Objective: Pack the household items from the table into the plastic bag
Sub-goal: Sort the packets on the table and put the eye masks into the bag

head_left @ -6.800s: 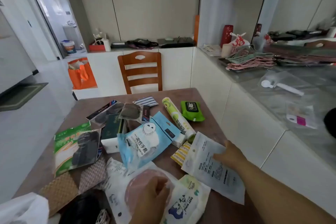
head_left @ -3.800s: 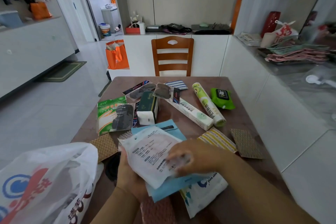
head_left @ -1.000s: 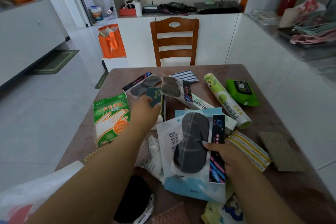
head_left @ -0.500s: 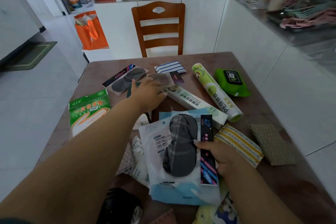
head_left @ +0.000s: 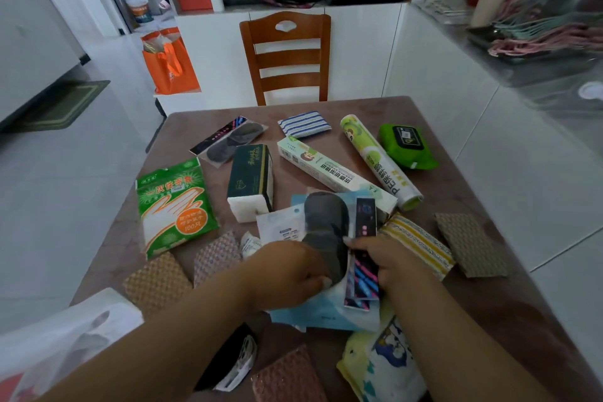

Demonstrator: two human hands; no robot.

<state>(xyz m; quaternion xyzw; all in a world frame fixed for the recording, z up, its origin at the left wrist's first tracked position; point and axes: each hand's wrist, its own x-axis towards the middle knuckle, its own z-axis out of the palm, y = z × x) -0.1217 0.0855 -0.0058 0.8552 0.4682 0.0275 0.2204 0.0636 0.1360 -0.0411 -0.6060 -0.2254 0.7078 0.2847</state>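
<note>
Stack of flat packets (head_left: 329, 238) near table's front edge, dark eye mask pack on top, pale blue pouch beneath. Green glove pack (head_left: 174, 206) flat at left; dark tissue box (head_left: 251, 178) mid-table; long carton (head_left: 329, 173), roll (head_left: 375, 157) and green wipes (head_left: 406, 147) beyond. White plastic bag (head_left: 62, 339) at near-left corner.

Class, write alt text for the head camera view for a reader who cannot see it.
Both hands, left hand and right hand, grip a stack of flat packets topped by a packaged eye mask over a brown table strewn with household items. A white plastic bag lies at the near left.
</note>
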